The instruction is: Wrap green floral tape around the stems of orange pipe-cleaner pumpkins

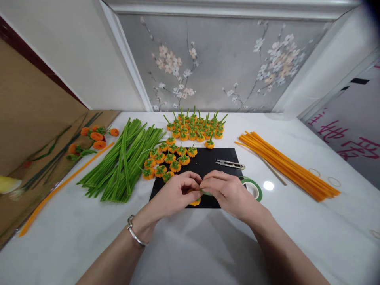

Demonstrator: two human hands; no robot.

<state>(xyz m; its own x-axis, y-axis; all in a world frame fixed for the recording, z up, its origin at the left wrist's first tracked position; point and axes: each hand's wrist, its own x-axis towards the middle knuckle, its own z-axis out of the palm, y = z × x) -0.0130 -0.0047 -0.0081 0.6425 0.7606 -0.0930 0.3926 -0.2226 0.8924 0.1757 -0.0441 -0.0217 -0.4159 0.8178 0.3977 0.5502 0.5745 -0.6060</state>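
Observation:
My left hand [181,190] is closed over the black mat [208,158], its fingers around a small orange and green flower [195,202] that shows partly beneath them. Fingertips of my right hand [225,190] meet the left ones and pinch a strip of green tape, mostly hidden by the fingers. Beside the right hand lies a roll of green tape [259,194] with a white core. Small silver snips [230,164] rest on the mat behind it. Several orange flowers with green centres [170,158] lie to the left on and beside the mat.
Green stems [121,162] lie in a pile at left, beside a long orange one [63,190]. More stemmed flowers [192,126] stand near the wall. An orange bundle [287,166] and a thin stick [274,171] are at right. Finished orange blooms [96,136] lie far left.

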